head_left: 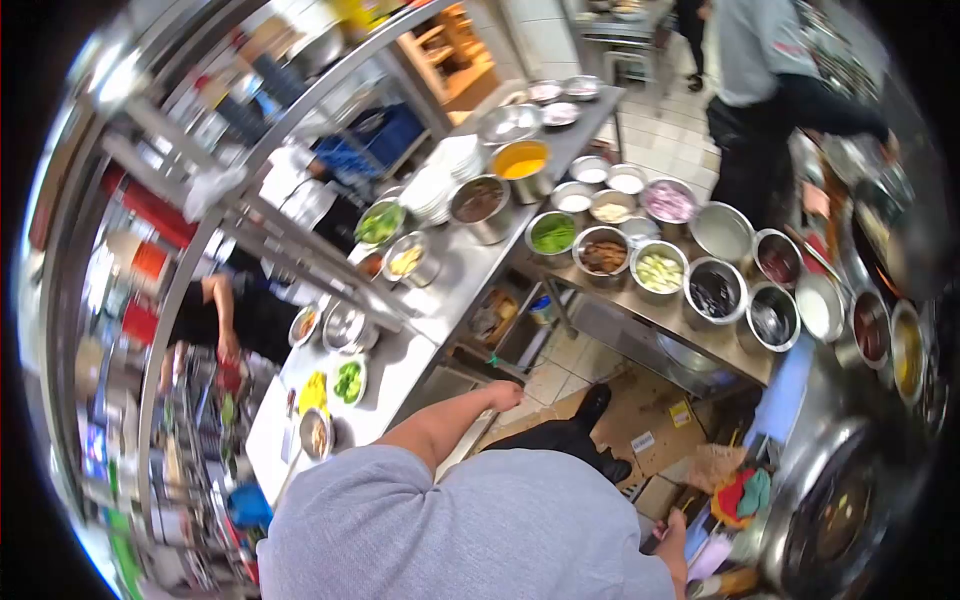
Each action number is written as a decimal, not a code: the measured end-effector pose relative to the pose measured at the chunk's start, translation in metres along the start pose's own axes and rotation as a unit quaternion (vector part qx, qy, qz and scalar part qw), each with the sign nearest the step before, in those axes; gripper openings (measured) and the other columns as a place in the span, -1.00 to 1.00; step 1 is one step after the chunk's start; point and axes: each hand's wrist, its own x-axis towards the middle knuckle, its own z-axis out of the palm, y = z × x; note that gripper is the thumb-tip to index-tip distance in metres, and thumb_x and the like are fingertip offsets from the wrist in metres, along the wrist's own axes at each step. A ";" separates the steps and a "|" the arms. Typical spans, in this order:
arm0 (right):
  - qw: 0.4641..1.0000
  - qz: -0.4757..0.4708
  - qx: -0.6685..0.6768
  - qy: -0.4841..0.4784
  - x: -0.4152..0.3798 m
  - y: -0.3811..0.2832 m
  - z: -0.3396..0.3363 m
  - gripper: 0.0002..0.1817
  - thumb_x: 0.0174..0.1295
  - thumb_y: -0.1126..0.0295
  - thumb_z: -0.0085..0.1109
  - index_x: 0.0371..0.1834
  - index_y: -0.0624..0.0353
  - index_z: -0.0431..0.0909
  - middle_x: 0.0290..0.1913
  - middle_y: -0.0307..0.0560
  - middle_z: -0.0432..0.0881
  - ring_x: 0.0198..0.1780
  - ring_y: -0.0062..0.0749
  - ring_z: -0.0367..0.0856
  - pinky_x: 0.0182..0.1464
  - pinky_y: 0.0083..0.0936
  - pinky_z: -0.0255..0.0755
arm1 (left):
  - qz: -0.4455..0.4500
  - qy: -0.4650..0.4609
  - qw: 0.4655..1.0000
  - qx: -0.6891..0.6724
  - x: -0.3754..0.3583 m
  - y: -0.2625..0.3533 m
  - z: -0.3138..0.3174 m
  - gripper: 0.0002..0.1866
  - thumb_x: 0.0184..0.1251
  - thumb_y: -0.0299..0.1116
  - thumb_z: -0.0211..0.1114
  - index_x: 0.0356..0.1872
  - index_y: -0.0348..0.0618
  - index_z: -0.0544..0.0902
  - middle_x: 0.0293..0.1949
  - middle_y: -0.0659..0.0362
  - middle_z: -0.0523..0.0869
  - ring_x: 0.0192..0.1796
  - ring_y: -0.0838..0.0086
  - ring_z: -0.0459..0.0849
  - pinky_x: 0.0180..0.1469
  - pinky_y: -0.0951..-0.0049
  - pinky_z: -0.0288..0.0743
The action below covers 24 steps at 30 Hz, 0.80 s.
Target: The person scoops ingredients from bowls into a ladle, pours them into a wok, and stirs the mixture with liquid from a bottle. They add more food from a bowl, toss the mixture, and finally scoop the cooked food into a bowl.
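Note:
My left hand hangs over the floor beside the steel counter's front edge, its fingers curled; whether anything is inside them is too small to tell. Down at the lower right, my right hand is near a red, yellow and green cloth bundle and a brown paper piece; its fingers look bent, and their hold is unclear. On the steel counter to the left stand a bowl of green vegetables, yellow pieces and a steel pot with a spoon.
Steel pots of ingredients, including black pieces and green leaves, crowd the counter ahead. A large wok sits at right. One person stands at the upper right, another beyond the left counter. Cardboard covers the floor.

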 end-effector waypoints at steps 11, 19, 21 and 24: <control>0.992 -0.054 0.048 -0.101 0.052 0.006 -0.017 -0.59 0.15 -0.07 -0.05 0.04 -0.26 0.25 -0.04 -0.40 0.41 -0.26 -0.41 0.47 -0.23 -0.30 0.36 | -0.107 0.027 0.993 -0.051 -0.125 -0.137 0.083 -0.66 0.19 -0.12 -0.03 -0.31 -0.14 0.61 -0.30 -0.03 0.67 -0.20 0.10 0.62 -0.09 0.17 0.46; 0.963 -0.064 0.050 -0.259 0.066 0.001 -0.040 -0.55 0.18 -0.08 -0.03 0.08 -0.26 0.18 0.10 -0.39 0.27 -0.08 -0.16 0.52 -0.15 -0.19 0.43 | -0.158 0.068 0.967 -0.188 -0.124 -0.121 0.079 -0.63 0.24 -0.07 -0.03 -0.19 -0.08 0.60 -0.21 0.01 0.67 -0.16 0.14 0.62 -0.04 0.19 0.44; 0.957 -0.055 0.028 -0.284 0.070 -0.006 -0.046 -0.55 0.17 -0.08 -0.02 0.07 -0.27 0.18 0.09 -0.39 0.27 -0.07 -0.15 0.52 -0.14 -0.16 0.45 | -0.178 0.045 0.962 -0.200 -0.114 -0.121 0.082 -0.63 0.22 -0.08 0.02 -0.14 -0.10 0.60 -0.13 0.00 0.65 -0.16 0.12 0.63 -0.04 0.19 0.45; 0.952 0.004 0.007 -0.307 0.091 -0.013 -0.052 -0.56 0.16 -0.07 0.00 0.07 -0.28 0.19 0.09 -0.38 0.26 -0.06 -0.12 0.51 -0.13 -0.09 0.48 | -0.155 0.090 0.950 -0.256 -0.120 -0.116 0.089 -0.64 0.19 -0.08 0.08 -0.12 -0.07 0.61 -0.13 0.09 0.67 -0.21 0.25 0.67 -0.18 0.25 0.50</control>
